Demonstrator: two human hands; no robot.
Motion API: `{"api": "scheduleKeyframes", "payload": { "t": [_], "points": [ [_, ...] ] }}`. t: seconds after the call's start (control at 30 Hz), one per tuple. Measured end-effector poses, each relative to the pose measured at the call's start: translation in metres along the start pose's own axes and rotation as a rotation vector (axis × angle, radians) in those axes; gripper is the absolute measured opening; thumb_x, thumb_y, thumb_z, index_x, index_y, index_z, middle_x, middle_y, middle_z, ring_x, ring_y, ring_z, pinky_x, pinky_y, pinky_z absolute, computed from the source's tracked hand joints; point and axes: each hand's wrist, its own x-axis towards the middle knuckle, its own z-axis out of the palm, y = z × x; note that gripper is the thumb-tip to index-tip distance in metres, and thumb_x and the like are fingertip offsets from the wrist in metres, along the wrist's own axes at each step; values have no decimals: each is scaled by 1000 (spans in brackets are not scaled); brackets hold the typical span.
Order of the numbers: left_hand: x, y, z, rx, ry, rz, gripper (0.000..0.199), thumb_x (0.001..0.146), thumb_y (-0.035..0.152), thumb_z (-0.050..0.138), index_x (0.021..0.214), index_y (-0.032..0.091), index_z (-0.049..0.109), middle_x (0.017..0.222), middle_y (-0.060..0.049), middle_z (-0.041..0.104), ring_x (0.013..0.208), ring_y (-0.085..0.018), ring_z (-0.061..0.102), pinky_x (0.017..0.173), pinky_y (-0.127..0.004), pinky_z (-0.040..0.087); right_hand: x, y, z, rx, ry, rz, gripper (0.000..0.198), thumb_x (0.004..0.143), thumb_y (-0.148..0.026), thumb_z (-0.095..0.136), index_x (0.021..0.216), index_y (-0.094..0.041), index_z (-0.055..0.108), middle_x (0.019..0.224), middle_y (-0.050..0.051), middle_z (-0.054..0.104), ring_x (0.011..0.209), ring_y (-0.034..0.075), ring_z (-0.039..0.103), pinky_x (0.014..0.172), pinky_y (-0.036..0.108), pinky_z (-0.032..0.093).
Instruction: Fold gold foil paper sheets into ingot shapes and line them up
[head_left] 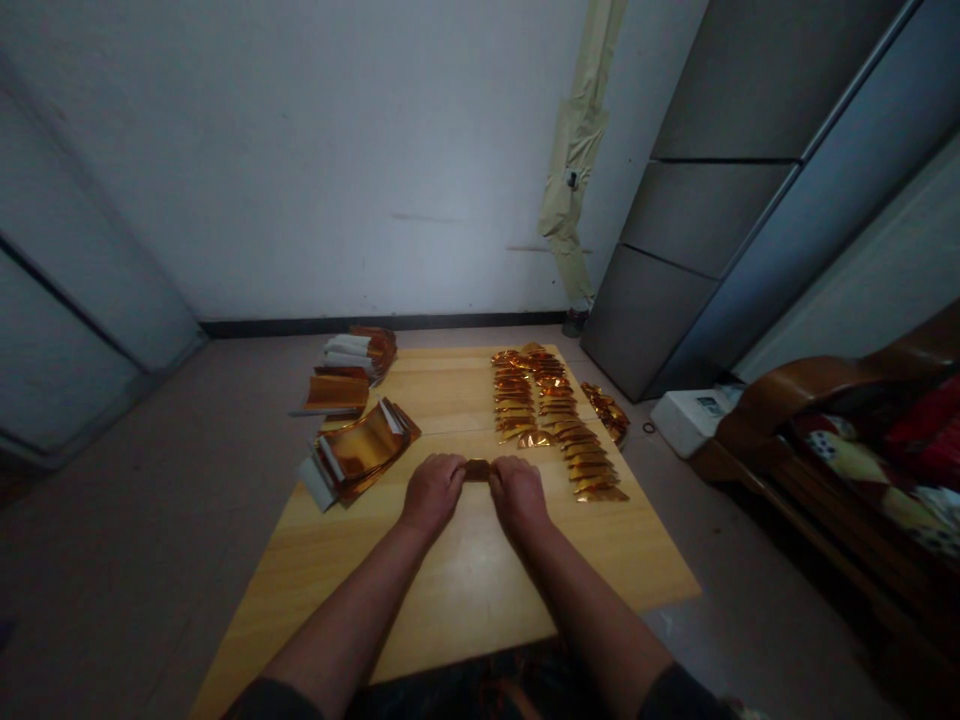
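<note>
My left hand [435, 492] and my right hand [519, 492] are closed on the two ends of a small strip of folded gold foil paper [478, 470], just above or on the table. The strip's middle shows between my fingers; its ends are hidden. Left of my hands lies a stack of curved gold foil sheets [364, 447] with pale backs. To the right, folded gold foil pieces [514, 395] stand in overlapping rows, and one half-round piece [535, 439] lies near them.
The wooden table [450, 620] stands before a white wall. More foil sheets [337, 388] overhang its far left edge. A heap of folded foil [606, 412] sits beyond the right edge. Further right are a grey refrigerator [675, 290], a white box [686, 422] and a wooden seat [772, 480].
</note>
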Motion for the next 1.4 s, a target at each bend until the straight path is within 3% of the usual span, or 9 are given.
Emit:
{"api": "scheduleKeyframes", "payload": {
  "t": [0.37, 0.63, 0.83, 1.17, 1.4],
  "points": [
    [-2, 6, 2, 137, 16, -27, 27, 94, 29, 42, 91, 21, 68, 86, -7, 65, 89, -21, 57, 80, -33, 42, -2, -5, 0, -119, 3, -1, 23, 98, -22, 44, 94, -18, 67, 89, 9, 63, 84, 20, 54, 70, 31, 29],
    [-1, 12, -1, 212, -47, -82, 27, 95, 30, 42, 97, 21, 67, 90, -7, 65, 91, -21, 56, 79, -32, 39, -1, -6, -3, -107, 1, 10, 19, 95, -20, 48, 91, -19, 67, 89, 7, 64, 85, 19, 54, 70, 29, 29],
    [-4, 13, -1, 268, -34, -39, 23, 94, 30, 44, 98, 24, 66, 90, -6, 62, 88, -21, 53, 76, -31, 36, 0, -2, 0, -59, 55, 13, 19, 95, -19, 48, 86, -19, 65, 86, 5, 63, 83, 18, 53, 69, 28, 28],
    [-4, 10, 0, 201, -12, -21, 19, 92, 28, 48, 93, 23, 67, 88, -6, 61, 89, -21, 52, 76, -32, 36, -1, 5, 7, 7, 71, -21, 18, 91, -14, 49, 86, -20, 64, 89, 5, 63, 86, 18, 52, 71, 28, 28],
    [-6, 6, 2, 110, 4, -13, 25, 89, 24, 50, 109, 24, 65, 96, -6, 65, 96, -22, 54, 82, -34, 37, -2, 5, 5, 61, 62, -23, 16, 90, -17, 51, 96, -21, 65, 92, 5, 64, 86, 18, 52, 72, 28, 27]
  ]
}}
